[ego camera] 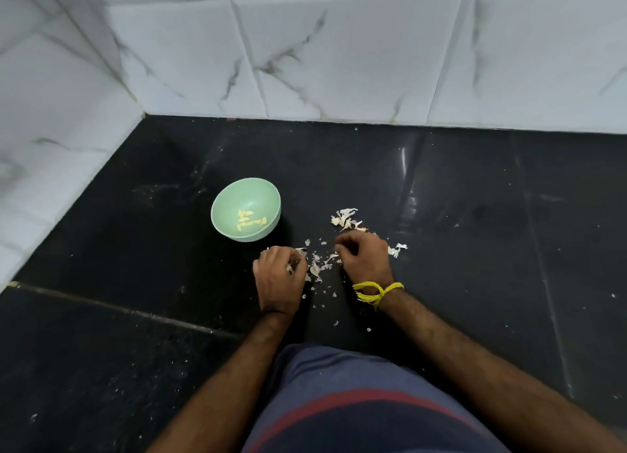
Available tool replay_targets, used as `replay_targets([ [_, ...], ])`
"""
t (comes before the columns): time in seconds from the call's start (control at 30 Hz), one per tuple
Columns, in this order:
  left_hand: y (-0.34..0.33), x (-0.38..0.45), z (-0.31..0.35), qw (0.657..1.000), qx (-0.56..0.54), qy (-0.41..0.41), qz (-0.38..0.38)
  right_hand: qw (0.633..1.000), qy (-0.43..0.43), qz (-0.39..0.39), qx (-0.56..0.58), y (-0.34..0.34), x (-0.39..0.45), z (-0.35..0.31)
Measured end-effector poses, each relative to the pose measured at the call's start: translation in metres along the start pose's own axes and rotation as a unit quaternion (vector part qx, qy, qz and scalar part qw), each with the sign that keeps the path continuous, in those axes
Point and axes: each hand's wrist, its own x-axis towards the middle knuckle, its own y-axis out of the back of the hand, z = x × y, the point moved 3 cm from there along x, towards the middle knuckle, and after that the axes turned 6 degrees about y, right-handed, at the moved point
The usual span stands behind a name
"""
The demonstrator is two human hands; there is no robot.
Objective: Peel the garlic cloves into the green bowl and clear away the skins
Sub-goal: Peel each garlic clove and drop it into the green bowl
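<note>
Centrally, skins (322, 266) lay between both hands on the worktop (475, 215); left hand (279, 276) nearer the green bowl (222, 203); fingers curled, apparently pinching skins; right hand (364, 257) likewise.

I can't tell what my left hand (280, 276) holds: its curled fingers cover all but a pale scrap. My right hand (363, 257) curls knuckles-up, hiding its fingertips and whatever lies beneath. The peeled cloves (250, 220) in the green bowl (222, 212) are too small to count.

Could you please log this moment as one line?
cloves in bowl | skins on counter | left hand, right hand gathering skins
</note>
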Motion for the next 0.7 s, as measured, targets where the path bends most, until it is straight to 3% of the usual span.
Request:
replay_targets([
  [0.2,-0.012,-0.005,0.013,0.996,0.047,-0.071,0.003,0.997,-0.061,0.048,-0.008,0.024,0.008,0.021],
  [0.5,-0.021,-0.017,0.011,0.991,0.049,-0.125,-0.010,0.990,-0.105,0.047,-0.082,0.037,0.028,0.039],
  [0.6,-0.023,-0.014,0.010,0.994,0.040,-0.104,-0.020,0.986,-0.103,0.028,-0.128,0.041,0.040,0.040],
  [0.7,-0.023,-0.013,0.010,0.996,0.034,-0.080,-0.025,0.979,-0.054,-0.042,-0.191,0.032,0.054,0.039],
])
